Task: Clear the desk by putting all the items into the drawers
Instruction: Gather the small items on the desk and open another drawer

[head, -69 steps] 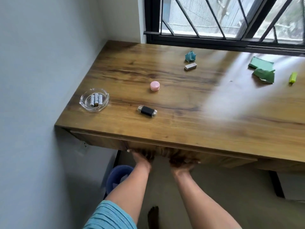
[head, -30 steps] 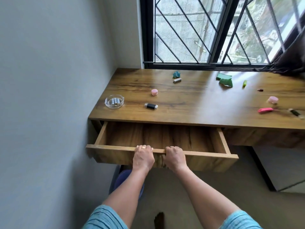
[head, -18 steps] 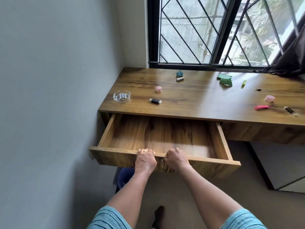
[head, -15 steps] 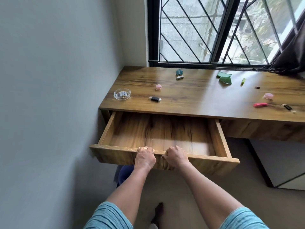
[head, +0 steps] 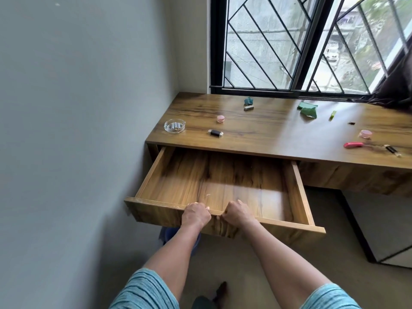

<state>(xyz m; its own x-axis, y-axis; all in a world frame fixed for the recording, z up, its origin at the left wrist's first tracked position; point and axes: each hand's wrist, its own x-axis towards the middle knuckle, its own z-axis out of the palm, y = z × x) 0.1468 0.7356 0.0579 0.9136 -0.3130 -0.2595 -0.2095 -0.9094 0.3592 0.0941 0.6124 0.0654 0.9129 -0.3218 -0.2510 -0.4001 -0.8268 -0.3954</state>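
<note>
Tabletop (head: 267,134) is overhanging the pulled-out drawer (head: 156,212).
Left hand (head: 195,214) and right hand (head: 238,212) are clamping its front edge, side by side; glass dish (head: 174,126), black USB stick (head: 215,133) and pink jar (head: 221,118) are lying up on the tabletop.

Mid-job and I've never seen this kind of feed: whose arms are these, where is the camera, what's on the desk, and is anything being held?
No machine here: a person works with bare hands, and the one picture comes from a camera on their head, looking forward and down. The left hand and right hand both grip the front edge of the open drawer. On the desk lie a glass dish with batteries, a black stick, a small pink jar, green paper pieces and a few smaller bits. Nothing else is held.
</note>
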